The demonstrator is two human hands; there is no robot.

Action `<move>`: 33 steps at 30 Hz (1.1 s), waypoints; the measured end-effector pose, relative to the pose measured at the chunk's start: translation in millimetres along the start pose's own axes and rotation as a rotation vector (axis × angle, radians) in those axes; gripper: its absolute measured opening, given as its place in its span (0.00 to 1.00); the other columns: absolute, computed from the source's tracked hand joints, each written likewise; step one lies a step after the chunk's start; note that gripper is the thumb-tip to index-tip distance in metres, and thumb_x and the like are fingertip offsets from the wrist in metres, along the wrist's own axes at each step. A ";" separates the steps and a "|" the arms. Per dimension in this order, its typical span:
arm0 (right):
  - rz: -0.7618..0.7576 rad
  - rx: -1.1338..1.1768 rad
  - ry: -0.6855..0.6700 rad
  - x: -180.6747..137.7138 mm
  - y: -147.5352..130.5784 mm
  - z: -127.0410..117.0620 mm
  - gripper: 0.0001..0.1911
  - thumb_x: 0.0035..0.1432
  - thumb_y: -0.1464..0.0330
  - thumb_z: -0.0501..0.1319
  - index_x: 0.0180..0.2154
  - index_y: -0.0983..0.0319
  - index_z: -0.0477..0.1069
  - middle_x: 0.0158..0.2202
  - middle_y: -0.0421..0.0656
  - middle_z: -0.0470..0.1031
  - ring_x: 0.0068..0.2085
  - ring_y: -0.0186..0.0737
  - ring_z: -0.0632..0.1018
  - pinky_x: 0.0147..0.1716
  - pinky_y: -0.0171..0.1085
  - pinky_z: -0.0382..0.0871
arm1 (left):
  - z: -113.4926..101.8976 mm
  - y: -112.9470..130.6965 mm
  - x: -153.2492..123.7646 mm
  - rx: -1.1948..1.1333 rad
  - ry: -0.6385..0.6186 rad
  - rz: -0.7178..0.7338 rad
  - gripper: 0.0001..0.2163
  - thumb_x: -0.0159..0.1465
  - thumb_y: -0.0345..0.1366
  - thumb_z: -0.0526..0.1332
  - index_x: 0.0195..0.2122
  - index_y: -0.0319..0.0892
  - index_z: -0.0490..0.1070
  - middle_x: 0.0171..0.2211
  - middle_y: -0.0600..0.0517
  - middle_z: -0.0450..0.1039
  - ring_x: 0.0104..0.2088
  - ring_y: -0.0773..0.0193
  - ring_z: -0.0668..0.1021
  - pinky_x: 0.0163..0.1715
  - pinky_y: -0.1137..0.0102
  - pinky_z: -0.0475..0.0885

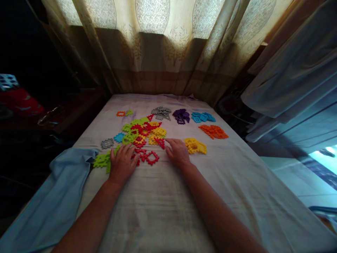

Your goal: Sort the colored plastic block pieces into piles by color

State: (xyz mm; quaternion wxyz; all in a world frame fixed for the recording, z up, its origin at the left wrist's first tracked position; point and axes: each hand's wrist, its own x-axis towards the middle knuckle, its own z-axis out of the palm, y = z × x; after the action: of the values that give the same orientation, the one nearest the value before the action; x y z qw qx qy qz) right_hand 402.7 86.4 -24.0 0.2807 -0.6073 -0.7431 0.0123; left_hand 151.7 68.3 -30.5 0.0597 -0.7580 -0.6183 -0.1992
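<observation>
Lying open, your left hand [123, 162] touches the red pieces [147, 157]; your right hand [178, 153], also open, rests beside the yellow pile [195, 146]. The pieces look light and stiff: pinch an edge.

The coloured puzzle pieces [143, 135] look like matt plastic. The pale bed sheet [168, 203] is creased matt cloth, the blue cloth [60, 196] smoother, the curtain [163, 45] patterned woven fabric.

no readable text, no labels, no numbers, no brand marks on anything in view
</observation>
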 end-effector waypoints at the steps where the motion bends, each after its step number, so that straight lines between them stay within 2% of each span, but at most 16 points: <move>1: 0.011 -0.016 -0.034 2.8 -6.0 3.1 0.19 0.64 0.67 0.57 0.55 0.60 0.73 0.52 0.50 0.78 0.52 0.47 0.75 0.54 0.44 0.66 | 0.0 0.0 0.0 -0.007 -0.004 0.012 0.19 0.68 0.44 0.53 0.56 0.43 0.73 0.60 0.40 0.71 0.61 0.44 0.70 0.63 0.39 0.53; 5: 0.049 -0.051 -0.121 5.9 -19.9 11.7 0.19 0.64 0.65 0.58 0.56 0.60 0.72 0.56 0.49 0.76 0.56 0.49 0.72 0.56 0.46 0.64 | 1.2 3.3 -2.0 -0.043 -0.042 0.126 0.25 0.66 0.49 0.57 0.61 0.43 0.68 0.63 0.39 0.67 0.64 0.44 0.68 0.65 0.39 0.51; 10: -0.026 0.029 -0.134 -5.2 -28.1 12.3 0.12 0.65 0.67 0.58 0.46 0.58 0.79 0.50 0.46 0.79 0.53 0.45 0.76 0.56 0.44 0.64 | 8.9 13.9 -6.9 -0.091 -0.100 0.240 0.34 0.62 0.54 0.62 0.66 0.44 0.62 0.66 0.40 0.63 0.67 0.43 0.63 0.66 0.39 0.46; 14: -0.141 0.153 -0.107 -11.8 -38.0 12.1 0.11 0.65 0.67 0.59 0.46 0.57 0.79 0.50 0.45 0.80 0.51 0.41 0.77 0.54 0.40 0.66 | 11.9 18.9 -8.0 -0.130 -0.097 0.241 0.32 0.63 0.51 0.61 0.66 0.45 0.62 0.66 0.40 0.63 0.66 0.43 0.64 0.66 0.39 0.48; 16: -0.150 0.164 -0.102 -10.1 -40.9 12.5 0.12 0.65 0.67 0.58 0.46 0.57 0.78 0.50 0.44 0.80 0.50 0.40 0.78 0.53 0.39 0.67 | 10.8 19.5 -7.6 -0.151 -0.099 0.241 0.30 0.64 0.49 0.60 0.65 0.45 0.62 0.65 0.40 0.64 0.66 0.44 0.65 0.66 0.39 0.49; 21: -0.005 0.034 -0.100 9.3 -36.5 12.6 0.15 0.65 0.69 0.56 0.49 0.58 0.77 0.48 0.48 0.80 0.49 0.45 0.78 0.51 0.42 0.68 | 6.8 19.8 -6.2 -0.181 -0.124 0.261 0.24 0.66 0.45 0.58 0.63 0.47 0.66 0.64 0.43 0.67 0.64 0.46 0.68 0.66 0.39 0.46; 27: 0.094 -0.121 -0.157 24.6 -29.9 17.5 0.20 0.64 0.70 0.56 0.56 0.57 0.74 0.56 0.52 0.73 0.56 0.51 0.71 0.54 0.47 0.65 | 6.3 20.9 -6.3 -0.163 -0.134 0.249 0.22 0.66 0.45 0.58 0.61 0.47 0.68 0.63 0.43 0.68 0.63 0.46 0.68 0.66 0.38 0.46; 33: 0.100 -0.115 -0.118 17.8 -25.2 22.1 0.14 0.64 0.69 0.57 0.49 0.59 0.76 0.57 0.50 0.73 0.56 0.50 0.70 0.54 0.46 0.63 | 3.2 20.3 -5.2 -0.146 -0.101 0.262 0.22 0.65 0.46 0.59 0.59 0.47 0.70 0.60 0.43 0.71 0.60 0.46 0.71 0.66 0.39 0.46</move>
State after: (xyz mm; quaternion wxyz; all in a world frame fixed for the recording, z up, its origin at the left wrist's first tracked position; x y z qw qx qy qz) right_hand 368.8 103.1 -26.5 0.2002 -0.6571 -0.7265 0.0195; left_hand 171.2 60.0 -32.2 -0.0011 -0.8435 -0.5002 -0.1959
